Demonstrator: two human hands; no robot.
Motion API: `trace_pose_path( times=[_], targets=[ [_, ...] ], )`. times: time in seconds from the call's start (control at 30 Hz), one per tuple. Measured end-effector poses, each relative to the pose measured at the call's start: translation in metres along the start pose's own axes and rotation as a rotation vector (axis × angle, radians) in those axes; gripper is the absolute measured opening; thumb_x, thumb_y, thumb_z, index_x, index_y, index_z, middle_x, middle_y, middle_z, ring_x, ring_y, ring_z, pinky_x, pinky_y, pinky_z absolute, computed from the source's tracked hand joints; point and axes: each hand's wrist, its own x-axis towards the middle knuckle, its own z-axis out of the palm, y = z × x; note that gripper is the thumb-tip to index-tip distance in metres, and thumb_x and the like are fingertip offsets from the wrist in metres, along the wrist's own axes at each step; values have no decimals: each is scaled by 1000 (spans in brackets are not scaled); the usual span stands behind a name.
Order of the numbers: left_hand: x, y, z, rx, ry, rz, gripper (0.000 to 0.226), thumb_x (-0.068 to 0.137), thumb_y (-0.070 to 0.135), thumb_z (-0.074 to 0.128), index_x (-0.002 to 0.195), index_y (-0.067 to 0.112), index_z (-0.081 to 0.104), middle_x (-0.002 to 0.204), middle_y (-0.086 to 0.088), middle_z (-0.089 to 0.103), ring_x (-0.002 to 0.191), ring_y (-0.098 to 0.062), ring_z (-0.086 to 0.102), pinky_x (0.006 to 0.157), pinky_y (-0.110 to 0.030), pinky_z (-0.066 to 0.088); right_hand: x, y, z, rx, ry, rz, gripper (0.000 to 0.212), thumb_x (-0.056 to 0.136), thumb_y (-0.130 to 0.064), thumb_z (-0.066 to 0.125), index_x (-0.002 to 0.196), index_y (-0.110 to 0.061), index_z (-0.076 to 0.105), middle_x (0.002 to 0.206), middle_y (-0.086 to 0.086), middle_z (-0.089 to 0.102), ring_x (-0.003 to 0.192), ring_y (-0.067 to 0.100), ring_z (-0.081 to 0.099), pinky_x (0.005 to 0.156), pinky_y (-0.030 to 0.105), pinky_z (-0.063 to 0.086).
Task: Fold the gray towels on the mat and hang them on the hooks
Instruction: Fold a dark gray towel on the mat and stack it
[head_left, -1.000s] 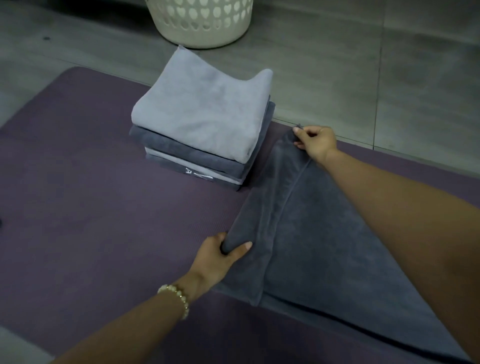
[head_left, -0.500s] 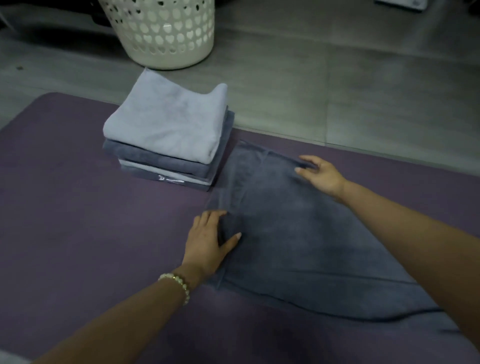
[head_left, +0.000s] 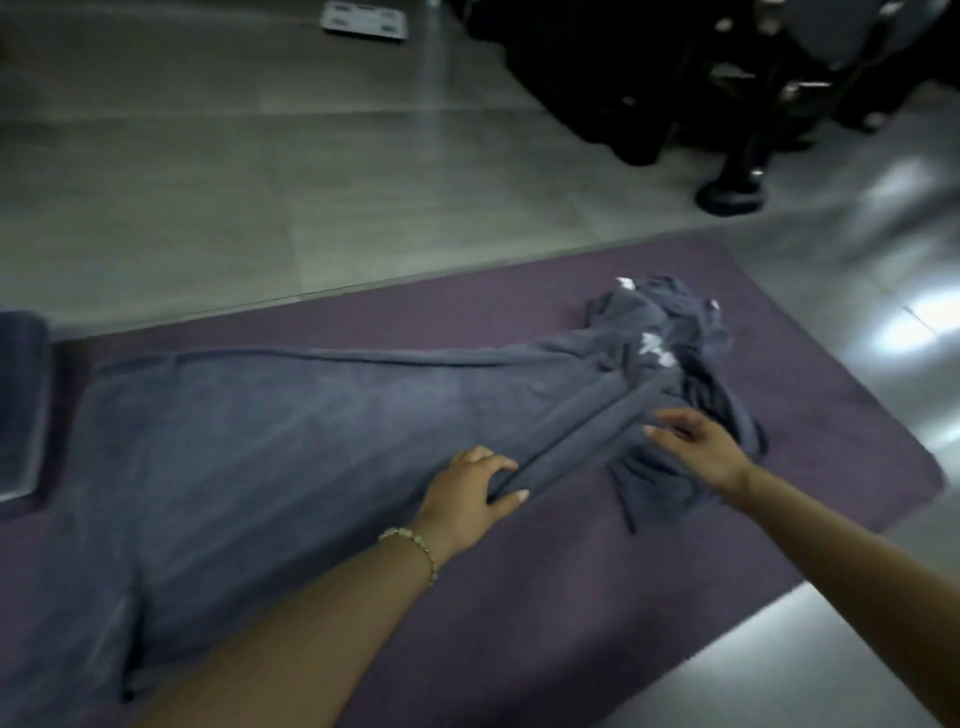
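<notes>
head view: only view, blurred at the right
towel: lay lengthwise on the purple mat, left part flat, right end bunched up
left hand: gripped a raised ridge of towel between thumb and fingers
right hand: fingers straight, held nothing, reached over that bunched part; contact unclear
folded stack: sat at left edge on mat, partly cut off
progress: judged early for this towel, spread but not folded; hooks out of sight, hanging not yet done

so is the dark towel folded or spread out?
Spread out, not folded: the towel lies stretched along the mat, flat at the picture's left, bunched at its right end. Left hand grips one ridge.
</notes>
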Motion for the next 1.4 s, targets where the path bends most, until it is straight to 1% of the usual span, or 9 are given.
trace_pose_path(
  times=[0.33, 0.6, 0.73, 0.83, 0.93, 1.03, 1.13, 1.23, 1.4],
  targets=[
    [46, 32, 73, 211, -110, 58, 51, 96, 47, 46, 142, 26, 38, 129, 5, 42, 120, -14, 38, 105, -28, 30, 5, 51, -8, 409, 20, 284, 38, 89, -28, 64, 122, -9, 55, 114, 5, 58, 106, 22, 58, 78, 28, 50],
    [68, 28, 85, 132, 44, 0, 27, 88, 40, 64, 107, 22, 58, 96, 9, 41, 101, -10, 46, 83, -18, 36, 54, 39, 9, 661, 30, 460, 31, 81, -37, 72, 93, -14, 55, 87, 0, 57, 83, 15, 55, 74, 24, 49],
    [74, 29, 89, 93, 87, -27, 22, 89, 37, 62, 95, 16, 61, 96, 8, 43, 98, -10, 45, 82, -19, 39, 65, 34, 6, 990, -19, 535, 50, 84, -30, 72, 126, -8, 54, 124, 8, 60, 118, 23, 56, 92, 28, 49],
    [75, 39, 88, -110, 109, 27, 22, 92, 37, 57, 84, 17, 55, 104, 11, 51, 99, -7, 45, 85, -16, 35, 65, 32, -5, 1174, -83, 570, 46, 85, -27, 70, 124, -6, 58, 108, 11, 69, 97, 21, 66, 84, 30, 55],
    [78, 55, 79, -396, 6, 88, 30, 94, 38, 52, 80, 12, 56, 88, 8, 62, 83, -9, 56, 76, -25, 47, 62, 32, -23, 1271, -115, 524, 28, 88, -27, 66, 108, -6, 65, 89, 10, 74, 77, 20, 72, 68, 30, 60],
    [82, 74, 67, -474, -63, 128, 45, 87, 52, 48, 66, 13, 40, 62, 3, 39, 60, -7, 40, 60, -30, 38, 53, 33, -41, 1335, -146, 412, 25, 94, -29, 56, 105, -8, 66, 90, 8, 75, 81, 18, 72, 72, 29, 60],
    [84, 90, 61, -489, -185, 103, 55, 90, 52, 42, 77, 1, 57, 71, 3, 56, 70, -7, 51, 72, -36, 48, 43, 35, -64, 1380, -130, 360, 32, 93, -34, 56, 112, -10, 65, 104, 9, 71, 96, 21, 67, 90, 33, 54],
    [76, 91, 57, -547, -404, -43, 53, 96, 50, 39, 103, 7, 69, 100, 3, 70, 96, -8, 63, 97, -33, 48, 29, 50, -89, 1346, -81, 314, 30, 92, -34, 57, 102, -10, 72, 100, 8, 74, 89, 18, 71, 77, 33, 59],
    [62, 74, 67, -102, -697, -102, 59, 97, 55, 32, 104, 10, 68, 102, 7, 66, 93, -4, 59, 93, -24, 45, -2, 111, -95, 967, -15, 458, 28, 84, -24, 67, 104, -4, 67, 99, 14, 72, 82, 21, 70, 69, 31, 59]
  ],
)
